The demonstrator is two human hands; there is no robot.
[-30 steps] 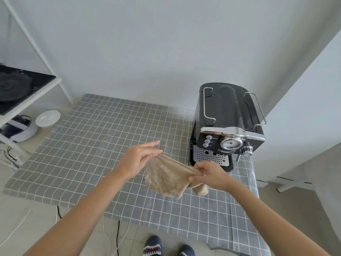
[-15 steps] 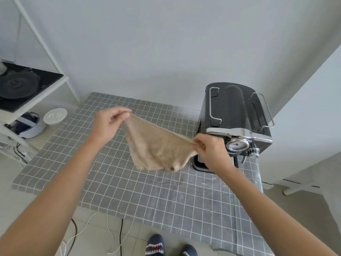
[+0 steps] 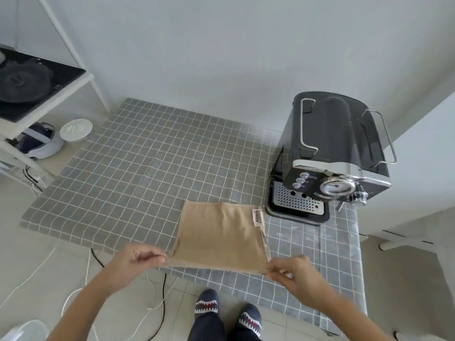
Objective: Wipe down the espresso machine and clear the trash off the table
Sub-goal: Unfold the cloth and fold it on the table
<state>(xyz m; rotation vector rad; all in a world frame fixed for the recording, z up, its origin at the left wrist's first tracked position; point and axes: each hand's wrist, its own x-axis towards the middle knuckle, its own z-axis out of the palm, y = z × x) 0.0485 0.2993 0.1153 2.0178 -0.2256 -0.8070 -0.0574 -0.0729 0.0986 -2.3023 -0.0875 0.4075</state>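
A beige cloth (image 3: 219,237) lies spread flat on the grey checked tablecloth (image 3: 138,173), near the table's front edge. My left hand (image 3: 134,263) pinches its near left corner. My right hand (image 3: 294,273) pinches the near right corner. A small label sits at the cloth's far right corner. The black and chrome espresso machine (image 3: 330,153) stands at the table's right side, just beyond the cloth, its perforated drip tray (image 3: 296,201) facing me. No trash is visible on the table.
A white shelf rack (image 3: 46,94) with a black hob stands at the left, a white lidded bin (image 3: 75,130) beside it. Cables (image 3: 157,299) trail on the floor below the table's front edge. A white cabinet (image 3: 423,168) is close on the right.
The cloth was held bunched, then stretched in the air between both hands. Now it lies flat on the table, and both hands have dropped to its near corners.
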